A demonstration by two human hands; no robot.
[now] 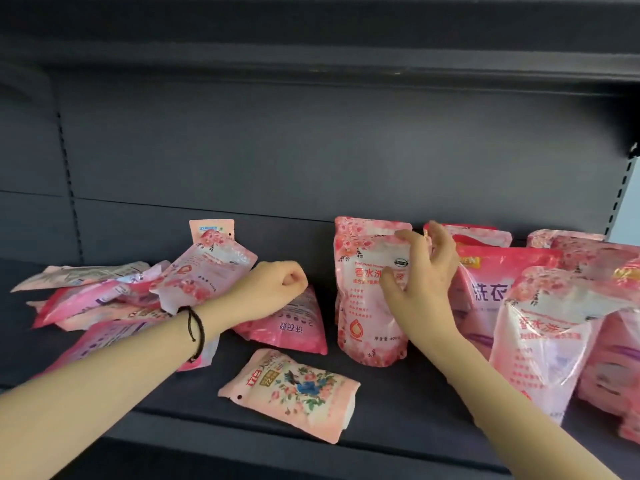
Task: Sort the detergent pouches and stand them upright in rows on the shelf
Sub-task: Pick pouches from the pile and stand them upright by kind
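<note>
A dark shelf (398, 393) holds pink detergent pouches. A floral pouch (363, 306) stands upright at the middle; my right hand (422, 271) is against its right side with fingers spread and loosely bent, thumb on its front. My left hand (273, 285) is curled into a fist at the raised top corner of a dark pink pouch (291, 330), which slopes up toward it. A pale pouch with a blue bird print (294, 393) lies flat near the front edge. At the left, several pouches (114, 299) lie in a loose heap.
On the right, several pouches (540, 327) stand upright in rows, reaching the shelf's front. The shelf's back panel (311, 161) is bare, and the shelf above (311, 39) hangs low overhead. A slotted upright (620, 188) marks the right end.
</note>
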